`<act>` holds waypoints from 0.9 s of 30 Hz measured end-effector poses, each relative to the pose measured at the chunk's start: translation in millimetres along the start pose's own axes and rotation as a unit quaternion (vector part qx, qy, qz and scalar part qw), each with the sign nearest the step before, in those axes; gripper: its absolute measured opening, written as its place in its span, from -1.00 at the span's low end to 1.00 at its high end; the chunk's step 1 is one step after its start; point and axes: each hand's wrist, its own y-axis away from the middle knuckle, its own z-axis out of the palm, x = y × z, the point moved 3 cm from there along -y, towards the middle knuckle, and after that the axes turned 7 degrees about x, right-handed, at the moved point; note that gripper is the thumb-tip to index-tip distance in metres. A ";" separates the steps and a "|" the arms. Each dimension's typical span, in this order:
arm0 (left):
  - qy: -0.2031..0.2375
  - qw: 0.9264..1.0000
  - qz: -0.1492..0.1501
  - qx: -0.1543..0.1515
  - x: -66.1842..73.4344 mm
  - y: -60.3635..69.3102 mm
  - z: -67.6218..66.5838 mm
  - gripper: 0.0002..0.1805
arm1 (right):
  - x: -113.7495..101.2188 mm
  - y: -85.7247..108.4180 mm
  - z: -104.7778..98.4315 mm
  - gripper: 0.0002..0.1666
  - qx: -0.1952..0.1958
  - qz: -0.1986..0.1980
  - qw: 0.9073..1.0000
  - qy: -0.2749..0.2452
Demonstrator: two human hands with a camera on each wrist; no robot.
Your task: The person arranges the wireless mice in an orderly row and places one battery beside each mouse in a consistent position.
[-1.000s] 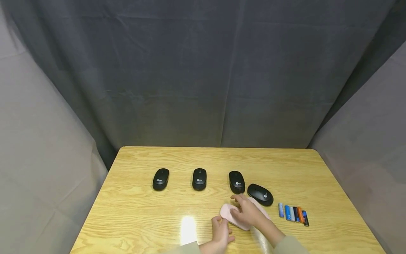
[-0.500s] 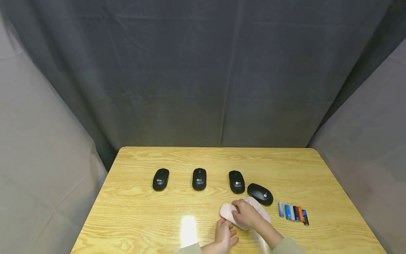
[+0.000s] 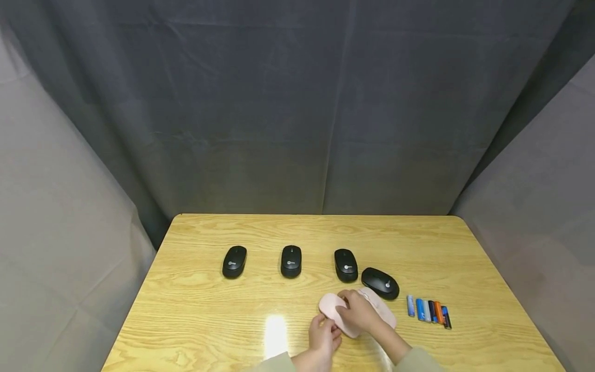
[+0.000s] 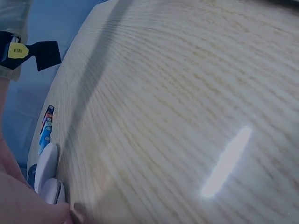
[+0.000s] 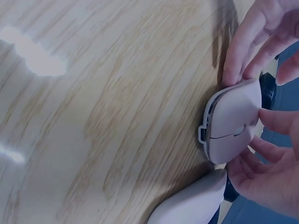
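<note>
A pale pink mouse point(image 3: 332, 308) point(image 5: 233, 119) is held low over the table. My right hand point(image 3: 362, 312) point(image 5: 273, 163) grips it from the right, thumb and fingers on opposite sides. With its fingertips at the near left edge, my left hand point(image 3: 323, 336) point(image 5: 266, 37) pinches the rim. A narrow gap runs along the mouse's side under the top shell in the right wrist view, and a small loop sticks out there. Just right of it lies a second pink mouse point(image 3: 383, 310) point(image 5: 191, 203), partly behind my right hand in the head view.
Black mice stand in a row behind: left point(image 3: 234, 262), middle point(image 3: 291, 261) and right point(image 3: 346, 265). Another black mouse point(image 3: 380, 283) lies tilted near the second pink one. Several batteries point(image 3: 429, 311) lie on the right. Grey curtains point(image 3: 251, 113) surround the table point(image 3: 200, 320).
The held pink mouse has turned slightly and shifted a little left with my right hand. My left hand's lower fingers, more spread before, are drawn in closer to the mouse.
</note>
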 end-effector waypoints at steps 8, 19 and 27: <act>-0.008 1.000 0.025 0.000 10.8 -13.8 -10.2 -0.54 | -9.7 -3.3 1.3 -0.64 0.035 0.056 0.996 -0.055; -0.054 0.995 0.076 0.023 25.0 -30.8 -30.0 -0.54 | -27.3 -7.0 10.4 -0.63 0.064 0.092 0.983 -0.143; -0.092 0.990 0.098 0.029 36.2 -41.0 -50.2 -0.55 | -40.1 -7.2 25.2 -0.65 0.079 0.104 0.973 -0.190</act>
